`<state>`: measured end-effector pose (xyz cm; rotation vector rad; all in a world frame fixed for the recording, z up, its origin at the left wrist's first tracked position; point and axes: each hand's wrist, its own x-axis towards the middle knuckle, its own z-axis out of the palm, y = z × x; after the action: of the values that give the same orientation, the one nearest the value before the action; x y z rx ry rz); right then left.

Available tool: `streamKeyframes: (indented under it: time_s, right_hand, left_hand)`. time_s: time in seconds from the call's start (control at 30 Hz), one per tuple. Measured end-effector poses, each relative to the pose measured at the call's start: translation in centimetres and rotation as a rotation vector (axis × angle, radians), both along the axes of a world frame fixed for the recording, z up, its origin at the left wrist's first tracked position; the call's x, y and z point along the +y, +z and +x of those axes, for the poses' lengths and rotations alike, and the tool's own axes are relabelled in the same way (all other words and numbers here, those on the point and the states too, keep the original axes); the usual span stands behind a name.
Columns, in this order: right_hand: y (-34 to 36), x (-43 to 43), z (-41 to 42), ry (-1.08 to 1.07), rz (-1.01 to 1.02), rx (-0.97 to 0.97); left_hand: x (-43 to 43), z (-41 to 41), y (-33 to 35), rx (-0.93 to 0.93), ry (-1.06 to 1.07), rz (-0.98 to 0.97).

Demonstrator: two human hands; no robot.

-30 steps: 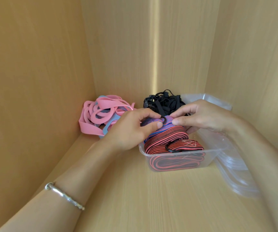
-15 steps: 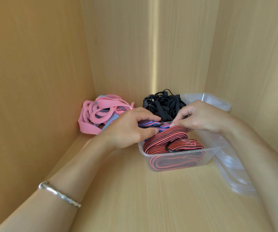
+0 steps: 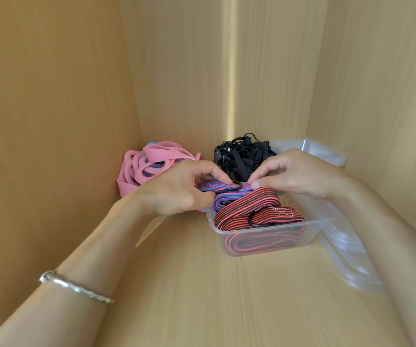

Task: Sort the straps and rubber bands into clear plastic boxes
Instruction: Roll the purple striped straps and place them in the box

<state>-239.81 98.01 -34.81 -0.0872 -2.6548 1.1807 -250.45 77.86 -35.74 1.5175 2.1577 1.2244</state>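
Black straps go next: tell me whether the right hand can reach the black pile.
Probably yes: the black pile lies uncovered just behind the right hand, nothing between, but that hand pinches the blue strap.

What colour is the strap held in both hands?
The strap is blue with purple stripes and a black ring, clearest in the head view.

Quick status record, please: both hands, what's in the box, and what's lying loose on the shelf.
left hand: pinches the blue strap near its black ring
right hand: pinches the same strap's other end
clear box: holds the red strap; blue strap over its far end
loose: pink bands back left; black straps back centre
spare containers: clear, stacked to the right of the box
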Motion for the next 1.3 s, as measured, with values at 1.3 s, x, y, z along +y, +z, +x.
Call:
streamKeyframes:
  time_s: [1.3]
  right_hand:
    - [-0.2, 0.6, -0.4, -0.012, 0.027, 0.001]
  left_hand:
    - [0.6, 0.7, 1.2, 0.276, 0.223, 0.031]
